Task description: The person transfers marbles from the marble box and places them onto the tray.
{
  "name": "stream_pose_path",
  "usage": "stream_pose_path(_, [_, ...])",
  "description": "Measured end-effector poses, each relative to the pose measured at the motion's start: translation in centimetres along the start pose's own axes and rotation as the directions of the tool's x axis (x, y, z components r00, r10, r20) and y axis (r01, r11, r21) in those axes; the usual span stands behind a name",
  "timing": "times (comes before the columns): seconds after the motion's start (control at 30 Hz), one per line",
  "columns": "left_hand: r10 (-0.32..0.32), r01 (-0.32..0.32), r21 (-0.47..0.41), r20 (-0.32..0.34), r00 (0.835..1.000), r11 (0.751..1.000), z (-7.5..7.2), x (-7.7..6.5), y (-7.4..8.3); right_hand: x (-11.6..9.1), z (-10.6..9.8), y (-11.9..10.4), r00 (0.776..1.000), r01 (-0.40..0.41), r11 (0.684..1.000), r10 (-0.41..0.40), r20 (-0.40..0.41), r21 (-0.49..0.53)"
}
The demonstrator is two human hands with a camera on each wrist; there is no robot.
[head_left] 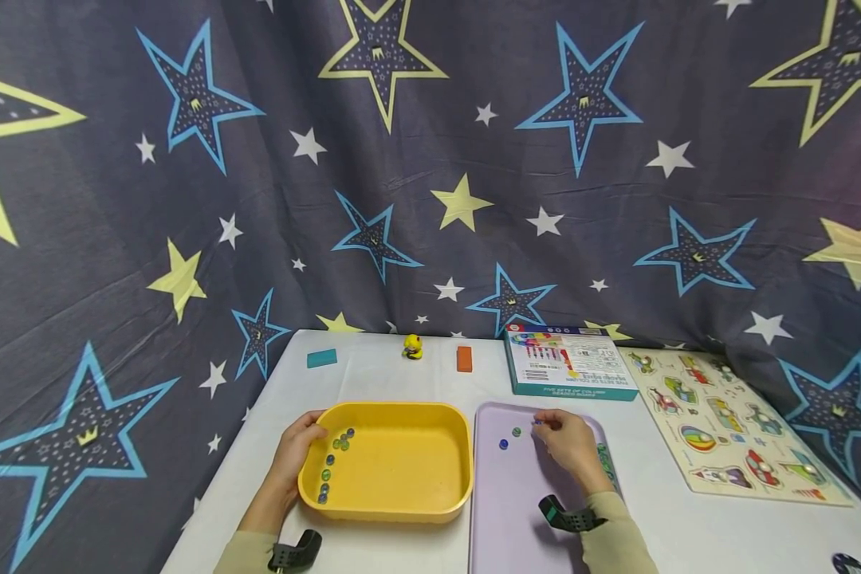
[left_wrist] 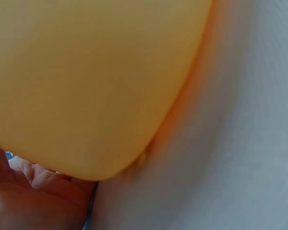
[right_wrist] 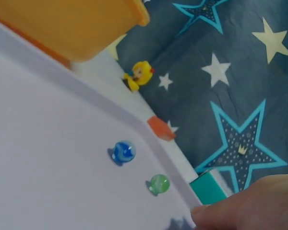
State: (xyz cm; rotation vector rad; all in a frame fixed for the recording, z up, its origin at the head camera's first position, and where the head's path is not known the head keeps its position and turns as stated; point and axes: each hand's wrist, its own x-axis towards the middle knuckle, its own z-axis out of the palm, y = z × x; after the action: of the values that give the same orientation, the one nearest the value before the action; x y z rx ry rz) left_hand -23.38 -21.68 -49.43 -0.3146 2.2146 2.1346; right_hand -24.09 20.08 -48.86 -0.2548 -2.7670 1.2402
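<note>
My left hand (head_left: 296, 454) grips the left rim of a yellow tub (head_left: 395, 516); in the left wrist view the tub's wall (left_wrist: 101, 96) hides most of the fingers. Several blue and green glass marbles (head_left: 330, 460) lie along the tub's left side. Over the far part of a lilac tray (head_left: 516, 510), my right hand (head_left: 568, 442) pinches a small blue marble (head_left: 537, 422), mostly covered by the fingertips. Left of those fingers, a blue marble (right_wrist: 124, 151) and a green marble (right_wrist: 159, 184) rest apart on the tray. More green marbles (head_left: 605, 461) line its right edge.
Behind the tub and tray stand a teal block (head_left: 321, 358), a yellow figurine (head_left: 412, 347), an orange block (head_left: 464, 359) and a boxed bead set (head_left: 572, 367). A wooden picture puzzle board (head_left: 732, 430) lies to the right. A starry curtain (head_left: 430, 159) hangs behind the table.
</note>
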Motion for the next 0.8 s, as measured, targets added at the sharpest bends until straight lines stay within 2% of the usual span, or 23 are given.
stream_pose_path(0.17, [0.009,-0.009,0.013,-0.001,1.000,1.000,-0.1,0.0,-0.1,0.2,0.2,0.4,0.999,0.033,0.994,-0.037,-0.034,-0.105])
stream_pose_path(0.33, [0.005,-0.005,0.013,0.002,1.000,1.000,-0.1,0.0,-0.1,0.1,0.3,0.3,0.998,0.030,0.991,-0.038,-0.054,-0.133])
stream_pose_path(0.57, [-0.006,0.005,0.012,0.016,1.000,1.000,-0.1,-0.1,-0.1,-0.3,-0.1,-0.5,0.991,0.055,0.991,-0.070,-0.114,-0.124])
stream_pose_path(0.7, [-0.003,0.003,0.012,0.007,1.000,1.000,-0.1,0.0,-0.1,-0.8,-0.3,-2.6,0.978,0.129,0.988,-0.141,-0.154,-0.083])
stream_pose_path(0.8, [-0.001,0.001,0.011,0.000,1.000,1.000,-0.1,0.1,-0.1,-1.5,0.2,-4.5,0.971,0.195,0.981,-0.193,-0.143,-0.002])
